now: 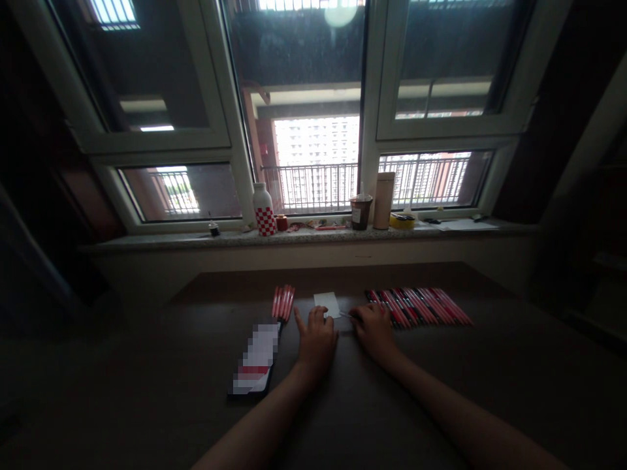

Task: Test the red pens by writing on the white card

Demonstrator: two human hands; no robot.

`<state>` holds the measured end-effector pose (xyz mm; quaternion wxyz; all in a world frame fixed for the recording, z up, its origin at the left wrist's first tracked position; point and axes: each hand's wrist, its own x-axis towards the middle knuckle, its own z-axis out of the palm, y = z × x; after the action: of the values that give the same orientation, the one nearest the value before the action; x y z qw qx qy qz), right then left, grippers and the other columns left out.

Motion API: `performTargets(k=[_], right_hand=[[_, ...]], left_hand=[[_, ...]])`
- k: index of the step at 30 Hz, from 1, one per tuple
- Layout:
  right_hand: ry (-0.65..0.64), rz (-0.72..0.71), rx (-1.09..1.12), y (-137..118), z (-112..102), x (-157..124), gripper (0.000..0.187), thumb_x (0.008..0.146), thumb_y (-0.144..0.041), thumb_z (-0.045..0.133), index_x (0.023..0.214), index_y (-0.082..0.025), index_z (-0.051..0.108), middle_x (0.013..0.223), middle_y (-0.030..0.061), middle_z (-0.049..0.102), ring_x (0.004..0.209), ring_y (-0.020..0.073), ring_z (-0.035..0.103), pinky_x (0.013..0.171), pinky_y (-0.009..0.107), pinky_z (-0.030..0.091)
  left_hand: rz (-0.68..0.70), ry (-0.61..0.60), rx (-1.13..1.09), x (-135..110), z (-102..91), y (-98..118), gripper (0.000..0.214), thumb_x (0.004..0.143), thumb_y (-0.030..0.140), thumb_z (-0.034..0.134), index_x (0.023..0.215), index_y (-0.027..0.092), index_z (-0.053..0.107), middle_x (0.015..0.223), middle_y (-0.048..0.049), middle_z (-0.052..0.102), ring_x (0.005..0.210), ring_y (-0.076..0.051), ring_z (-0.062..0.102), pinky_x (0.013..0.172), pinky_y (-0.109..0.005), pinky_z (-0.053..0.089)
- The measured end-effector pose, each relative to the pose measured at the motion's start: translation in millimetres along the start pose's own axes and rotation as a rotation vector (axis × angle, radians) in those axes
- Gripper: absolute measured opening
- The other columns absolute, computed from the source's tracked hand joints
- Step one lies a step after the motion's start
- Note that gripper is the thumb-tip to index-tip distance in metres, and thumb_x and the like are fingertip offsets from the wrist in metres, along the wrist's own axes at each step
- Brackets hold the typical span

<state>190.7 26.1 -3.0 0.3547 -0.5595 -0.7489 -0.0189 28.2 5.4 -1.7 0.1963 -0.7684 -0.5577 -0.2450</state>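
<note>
A small white square of paper [326, 304] lies on the dark table. My left hand [317, 336] rests at its near edge, fingers apart, with fingertips on or beside the paper. My right hand [375, 331] is closed around a thin pen-like stick [345, 315], whose tip points left at the paper's right edge; most of it is hidden by the fingers. Just beyond my right hand, several red, pink and black pencils [424, 307] lie side by side in a slanted row. Left of the paper is a smaller bunch of pinkish-red pencils [283, 303].
A phone [255, 359] with a blurred screen lies left of my left hand. On the windowsill [230, 240] behind the table stand a red-checked white bottle [264, 210], a drink cup [361, 212], a tan tumbler [383, 201] and a yellow tape roll [402, 222].
</note>
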Motion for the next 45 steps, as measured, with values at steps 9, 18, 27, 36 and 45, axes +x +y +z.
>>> performTargets(k=[9,18,27,36,45], right_hand=[[-0.012,0.004,0.018,-0.9,-1.9,-0.5,0.018,0.088,-0.019,0.049,0.094,-0.023,0.065,0.096,0.0034,0.07,0.098,0.0234,0.054,0.102,0.048,0.018],[-0.037,-0.005,-0.022,-0.2,-2.5,0.4,0.019,0.084,-0.016,0.053,0.092,-0.025,0.068,0.097,0.0034,0.07,0.102,0.0249,0.052,0.103,0.048,0.018],[-0.059,-0.03,0.016,-0.9,-3.4,-1.4,0.023,0.082,-0.012,0.053,0.09,-0.026,0.07,0.096,0.0035,0.07,0.104,0.0259,0.049,0.104,0.051,0.016],[-0.054,-0.037,0.02,-1.2,-3.2,-1.8,0.023,0.083,-0.013,0.054,0.09,-0.027,0.07,0.096,0.002,0.069,0.106,0.0256,0.047,0.105,0.051,0.014],[-0.093,-0.03,0.014,-1.1,-3.5,-0.8,0.023,0.083,-0.014,0.055,0.093,-0.027,0.071,0.097,0.0031,0.068,0.108,0.0255,0.046,0.104,0.049,0.016]], left_hand=[[-0.017,-0.002,-0.026,-0.1,1.1,-0.5,0.014,0.084,0.027,0.056,0.094,0.02,0.062,0.119,-0.0092,0.056,0.119,-0.026,0.046,0.109,-0.068,0.01],[-0.051,-0.038,-0.083,1.5,-1.7,-2.7,0.015,0.083,0.029,0.057,0.094,0.021,0.063,0.117,-0.0091,0.057,0.118,-0.027,0.047,0.108,-0.069,0.011],[-0.043,-0.031,-0.13,0.9,-2.1,-4.0,0.016,0.082,0.032,0.061,0.096,0.028,0.067,0.118,-0.007,0.056,0.118,-0.026,0.047,0.107,-0.07,0.008],[0.004,-0.043,-0.163,0.3,-2.6,-4.3,0.015,0.084,0.031,0.058,0.095,0.028,0.068,0.119,-0.0066,0.057,0.119,-0.025,0.048,0.109,-0.069,0.006],[-0.007,-0.083,-0.161,1.0,-3.5,-3.2,0.015,0.084,0.033,0.058,0.093,0.028,0.069,0.122,-0.0064,0.057,0.121,-0.025,0.047,0.109,-0.069,0.003]])
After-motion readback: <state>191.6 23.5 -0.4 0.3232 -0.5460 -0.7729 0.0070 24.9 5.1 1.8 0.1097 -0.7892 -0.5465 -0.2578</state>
